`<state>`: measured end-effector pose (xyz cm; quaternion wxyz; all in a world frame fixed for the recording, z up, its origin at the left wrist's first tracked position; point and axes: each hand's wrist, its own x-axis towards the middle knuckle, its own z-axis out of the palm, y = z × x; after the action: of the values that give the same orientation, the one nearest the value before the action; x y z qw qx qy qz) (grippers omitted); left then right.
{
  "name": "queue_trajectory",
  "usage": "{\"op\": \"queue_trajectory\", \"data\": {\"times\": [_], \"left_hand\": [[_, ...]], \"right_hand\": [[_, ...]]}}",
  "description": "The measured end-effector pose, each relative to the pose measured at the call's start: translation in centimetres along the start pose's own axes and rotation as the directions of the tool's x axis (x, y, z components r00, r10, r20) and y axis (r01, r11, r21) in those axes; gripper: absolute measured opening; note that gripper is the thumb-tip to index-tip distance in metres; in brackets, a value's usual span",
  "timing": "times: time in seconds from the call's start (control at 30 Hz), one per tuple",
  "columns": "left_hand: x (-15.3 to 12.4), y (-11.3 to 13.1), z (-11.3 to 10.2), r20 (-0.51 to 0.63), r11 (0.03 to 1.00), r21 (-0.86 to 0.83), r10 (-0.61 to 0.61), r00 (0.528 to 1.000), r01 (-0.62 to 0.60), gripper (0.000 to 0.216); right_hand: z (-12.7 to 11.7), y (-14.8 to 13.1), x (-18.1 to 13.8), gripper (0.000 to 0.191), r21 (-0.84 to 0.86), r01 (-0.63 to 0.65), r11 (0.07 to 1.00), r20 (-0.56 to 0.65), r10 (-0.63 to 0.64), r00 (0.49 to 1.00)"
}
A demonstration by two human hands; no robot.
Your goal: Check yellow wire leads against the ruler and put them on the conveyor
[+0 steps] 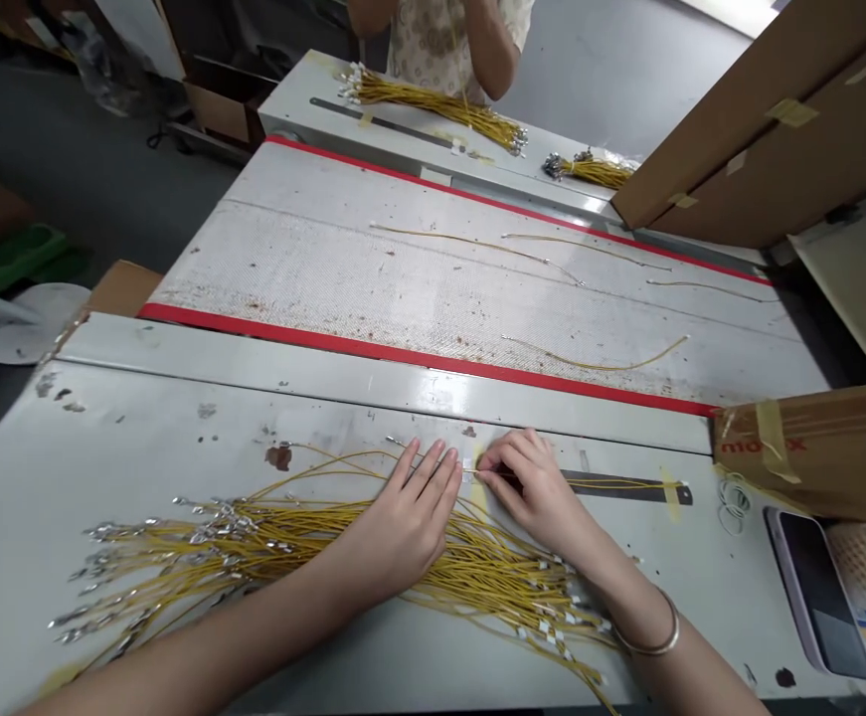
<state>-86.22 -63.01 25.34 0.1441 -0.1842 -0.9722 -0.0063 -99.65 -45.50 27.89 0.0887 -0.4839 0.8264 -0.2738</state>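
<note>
My left hand (412,517) lies flat with its fingers stretched out, the fingertips pressing on the table beside a small white label (467,471). My right hand (528,483) is closed in a pinch on a thin yellow wire (604,481) just right of that label. The wire runs to the right along a dark steel ruler (633,490) taped to the table. Under my left forearm and palm spreads a large bundle of yellow wires (492,567), with metal terminals at the left ends and white ends at the right. The part of the wire beneath my left fingers is hidden.
Beyond the table runs a white conveyor belt (313,268) with red edges, carrying several loose yellow wires (469,241). A phone (824,587) and a cardboard box (820,447) stand at right. A co-worker (439,45) is across the belt, behind more wire bundles (433,99).
</note>
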Motion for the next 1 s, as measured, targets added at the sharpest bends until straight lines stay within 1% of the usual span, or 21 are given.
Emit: {"op": "queue_trajectory", "data": {"times": [0.13,0.3,0.43,0.73,0.8,0.87,1.0], "left_hand": [[-0.03,0.06,0.11,0.002,1.000,-0.018,-0.006,1.000,0.006,0.050],[-0.11,0.07,0.24,0.009,0.999,-0.048,-0.016,1.000,0.016,0.050],[-0.09,0.10,0.18,0.022,0.999,-0.050,-0.014,1.000,0.015,0.051],[-0.17,0.05,0.10,0.042,0.999,-0.047,-0.011,0.999,0.013,0.051],[-0.13,0.07,0.16,0.030,0.999,-0.050,-0.018,0.999,0.019,0.050],[-0.12,0.09,0.35,-0.007,0.998,-0.061,-0.031,0.999,0.031,0.048],[-0.23,0.01,0.73,-0.070,0.990,-0.133,-0.065,0.995,0.056,0.044]], "right_hand": [[-0.15,-0.31,0.05,0.012,-0.042,-0.022,0.999,0.039,0.023,0.999],[-0.67,0.00,0.03,0.014,0.026,-0.034,0.999,0.071,0.032,0.997],[-0.81,0.09,0.03,0.014,0.040,-0.054,0.998,0.076,0.051,0.996],[-0.71,0.18,-0.05,0.013,0.005,-0.034,0.999,0.079,0.033,0.996],[-0.68,0.25,-0.05,0.013,-0.016,-0.026,1.000,0.088,0.027,0.996],[-0.66,0.32,-0.01,0.013,-0.041,-0.022,0.999,0.091,0.026,0.996],[-0.45,0.15,0.01,0.013,-0.091,-0.030,0.995,0.092,0.038,0.995]]}}
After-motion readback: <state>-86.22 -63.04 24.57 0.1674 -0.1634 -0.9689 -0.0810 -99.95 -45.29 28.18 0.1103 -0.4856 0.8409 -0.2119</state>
